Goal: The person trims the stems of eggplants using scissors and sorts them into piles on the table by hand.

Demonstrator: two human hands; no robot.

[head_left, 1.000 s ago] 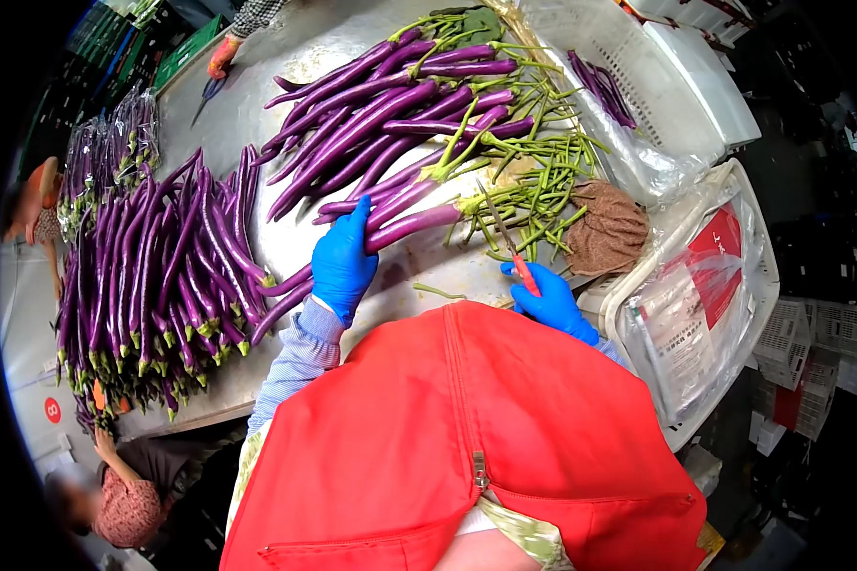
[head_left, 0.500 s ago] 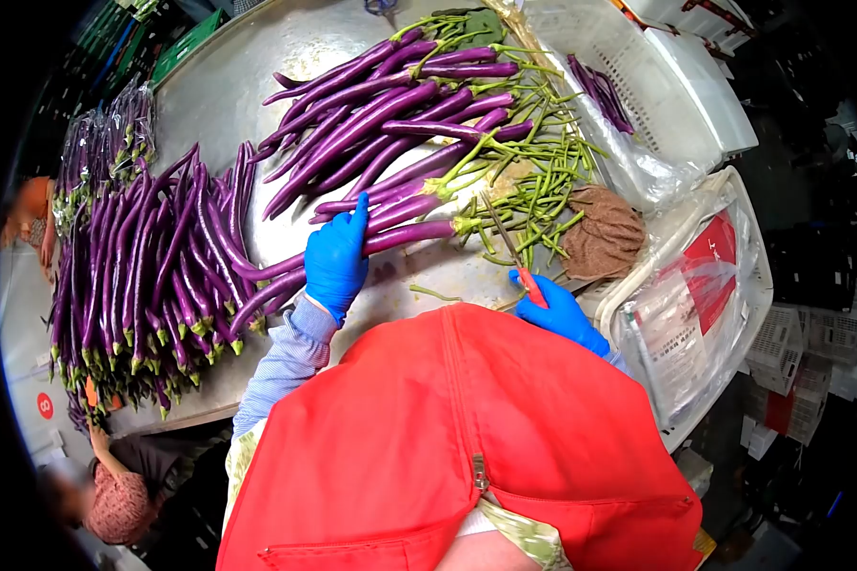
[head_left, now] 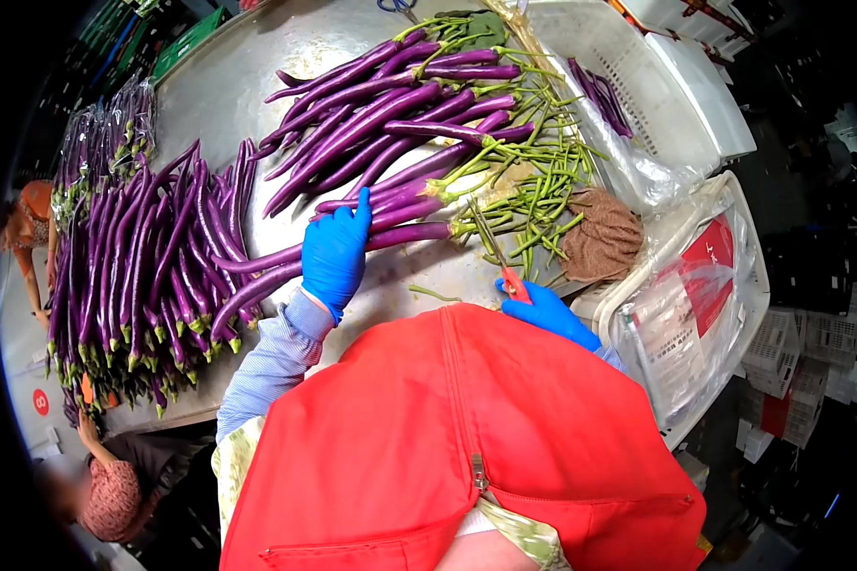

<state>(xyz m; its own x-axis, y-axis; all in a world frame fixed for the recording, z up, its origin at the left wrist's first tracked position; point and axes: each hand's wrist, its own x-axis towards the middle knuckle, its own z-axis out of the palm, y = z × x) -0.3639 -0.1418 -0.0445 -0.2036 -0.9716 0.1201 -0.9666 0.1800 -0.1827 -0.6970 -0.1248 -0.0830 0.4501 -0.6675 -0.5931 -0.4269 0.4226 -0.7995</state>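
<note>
My left hand (head_left: pixel 335 249), in a blue glove, is wrapped round a few long purple eggplants (head_left: pixel 409 234), its index finger stretched over them. Their stem ends point right, towards cut green stems (head_left: pixel 548 186) strewn on the metal table. My right hand (head_left: pixel 549 312), also blue-gloved, is closed on red-handled scissors (head_left: pixel 513 284). The blades point up and left, close to the stem ends of the held eggplants; whether they touch a stem I cannot tell. Beyond my left hand lies a loose pile of eggplants (head_left: pixel 362 124) with stems to the right.
Left on the table (head_left: pixel 209 105) stand rows of eggplants (head_left: pixel 143 257) and bagged ones (head_left: pixel 105 143). A brown cloth (head_left: pixel 600 235), a crate with plastic bags (head_left: pixel 681 333) and a white basket (head_left: pixel 662 95) are at right. Blue-handled scissors (head_left: pixel 397 6) lie far off. Two people (head_left: pixel 114 500) are at left.
My right hand and the scissors have shifted slightly left and up, the blades nearer the eggplant stems. My left hand keeps its grip, with the held eggplants moved a little left.
</note>
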